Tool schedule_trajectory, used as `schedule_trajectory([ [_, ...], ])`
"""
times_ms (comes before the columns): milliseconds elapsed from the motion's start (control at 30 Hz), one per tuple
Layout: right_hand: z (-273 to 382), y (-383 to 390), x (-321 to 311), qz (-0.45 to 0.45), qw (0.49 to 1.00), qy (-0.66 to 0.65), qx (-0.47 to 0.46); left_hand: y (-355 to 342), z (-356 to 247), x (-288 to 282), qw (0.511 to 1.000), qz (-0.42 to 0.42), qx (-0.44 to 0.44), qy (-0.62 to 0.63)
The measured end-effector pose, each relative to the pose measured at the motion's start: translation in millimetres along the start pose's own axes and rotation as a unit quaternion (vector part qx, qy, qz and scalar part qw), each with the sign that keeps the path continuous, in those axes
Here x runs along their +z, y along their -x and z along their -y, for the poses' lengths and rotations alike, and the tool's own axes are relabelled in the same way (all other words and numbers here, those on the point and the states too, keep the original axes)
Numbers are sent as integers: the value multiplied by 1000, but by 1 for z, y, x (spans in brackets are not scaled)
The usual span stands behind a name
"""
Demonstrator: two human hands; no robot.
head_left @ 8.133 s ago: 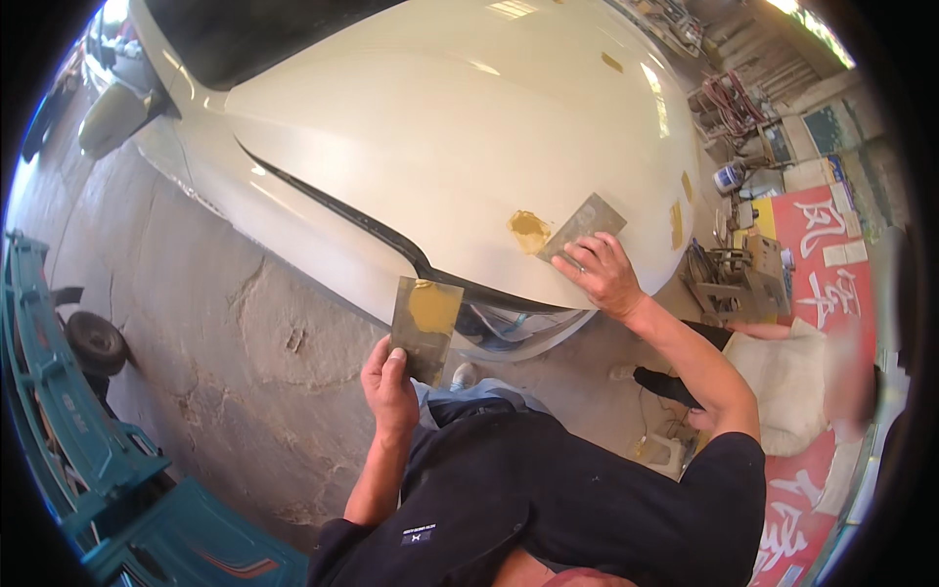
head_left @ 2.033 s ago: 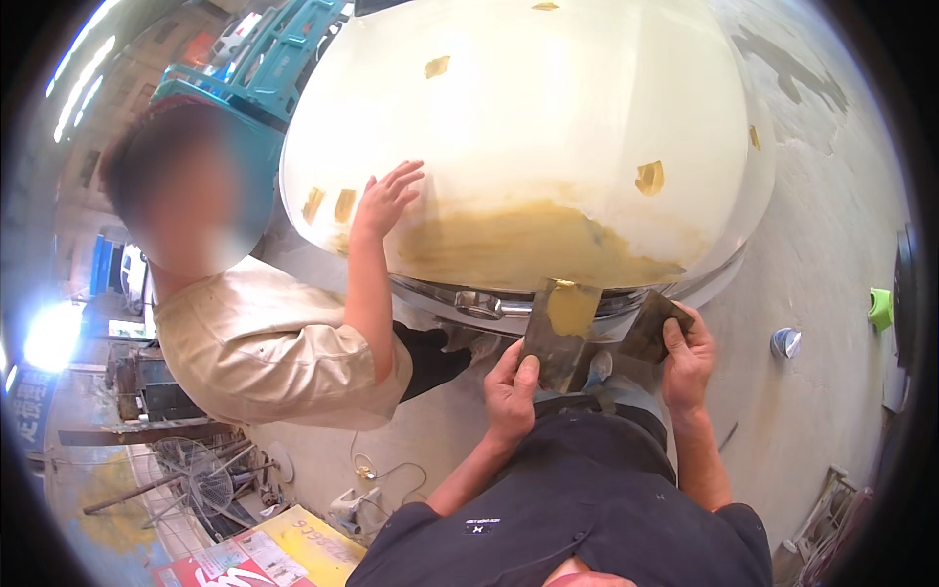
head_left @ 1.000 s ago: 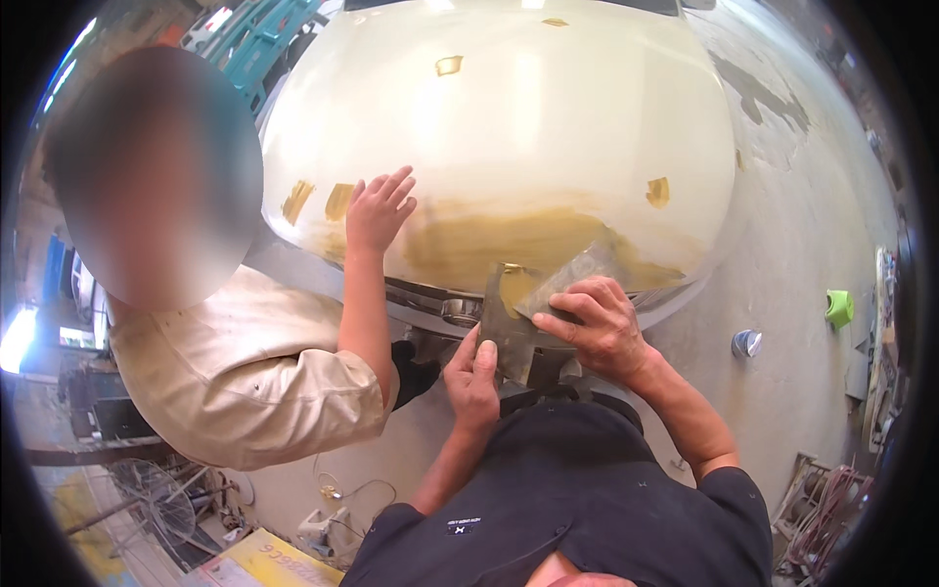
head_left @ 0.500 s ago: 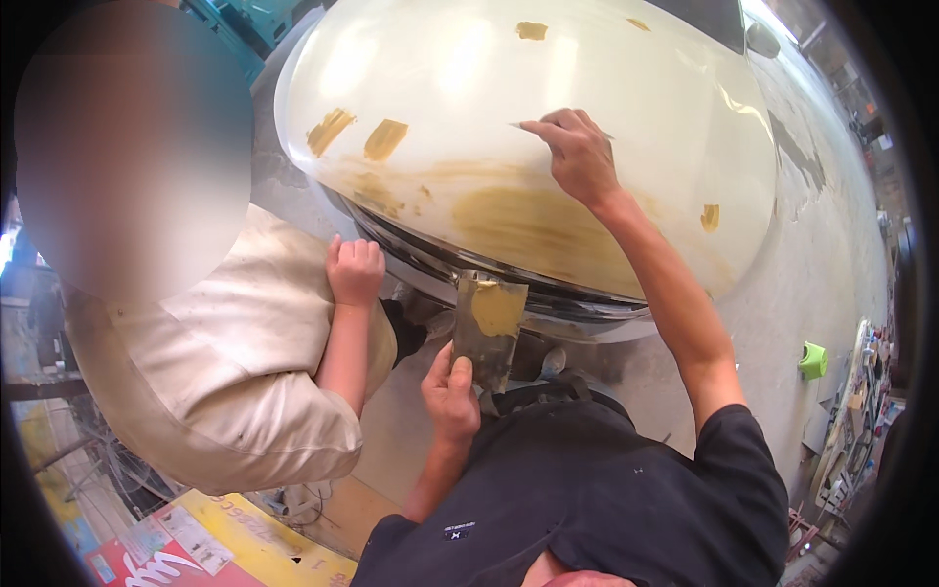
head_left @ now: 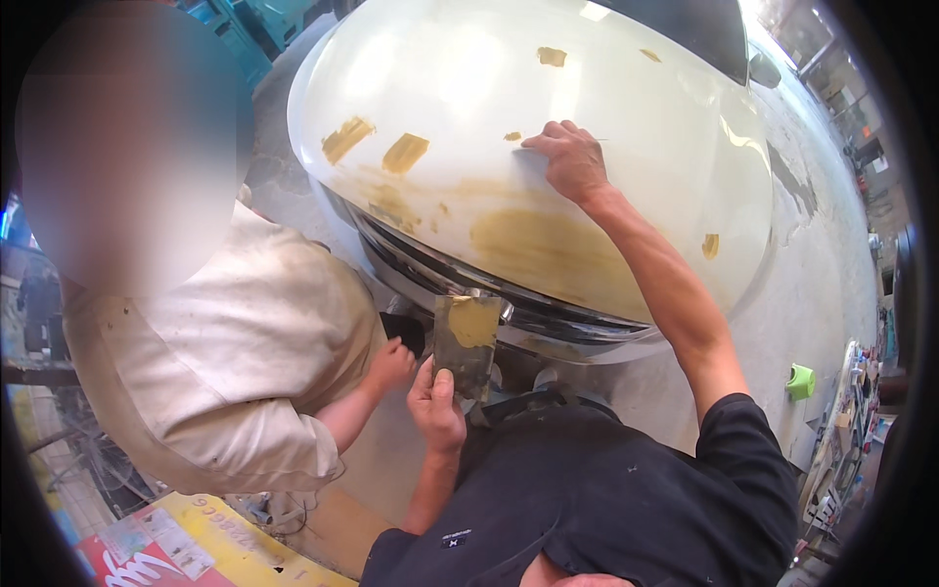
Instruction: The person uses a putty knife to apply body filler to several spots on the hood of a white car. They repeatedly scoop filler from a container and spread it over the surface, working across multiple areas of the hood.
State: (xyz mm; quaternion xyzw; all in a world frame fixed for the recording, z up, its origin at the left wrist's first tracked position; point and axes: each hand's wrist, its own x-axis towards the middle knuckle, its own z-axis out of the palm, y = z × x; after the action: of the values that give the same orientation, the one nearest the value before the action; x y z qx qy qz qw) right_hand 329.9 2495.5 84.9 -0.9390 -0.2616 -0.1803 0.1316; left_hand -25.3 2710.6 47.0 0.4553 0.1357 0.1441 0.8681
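Although patches (head_left: 406, 154) already mark the hood (head_left: 636, 108), the left hand (head_left: 437, 411) pinches a plate (head_left: 466, 364) with unused putty (head_left: 473, 323), the right hand (head_left: 575, 161) a mostly hidden blade (head_left: 603, 140).

my metal plate (head_left: 468, 350) is looking dull, smeared; white car hood (head_left: 489, 164) is gleaming, smooth; ochre patches (head_left: 405, 153) are showing matt.

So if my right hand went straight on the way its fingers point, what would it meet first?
Likely the small ochre patch on the white hood, just ahead of your right hand, though depth is unclear.
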Motion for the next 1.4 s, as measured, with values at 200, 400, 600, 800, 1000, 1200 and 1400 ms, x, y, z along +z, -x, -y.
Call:
schedule_trajectory([
  [200, -8, -7, 15, -73, 997, 21, 32, -5, -2, 3, 1000, 19, -21, 6],
  [400, 15, -3, 15, -35, 999, 21, -22, -7, -4, 8, 1000, 23, -15, -4],
  [600, 15, 24, -49, -79, 996, -45, 16, -9, 1, 14, 998, 48, -27, -7],
  [800, 43, 99, -74, -118, 981, -134, 74, -14, 5, 32, 995, 88, -41, -8],
  [1000, 44, 179, -115, -189, 892, -346, 221, -14, 12, 53, 989, 120, -67, -57],
  [1200, 10, 272, -141, -270, 690, -549, 386, -2, 24, 79, 986, 154, -60, -36],
  [1400, -35, 341, -144, -316, 633, -566, 424, 25, 53, 121, 983, 149, -105, 0],
])
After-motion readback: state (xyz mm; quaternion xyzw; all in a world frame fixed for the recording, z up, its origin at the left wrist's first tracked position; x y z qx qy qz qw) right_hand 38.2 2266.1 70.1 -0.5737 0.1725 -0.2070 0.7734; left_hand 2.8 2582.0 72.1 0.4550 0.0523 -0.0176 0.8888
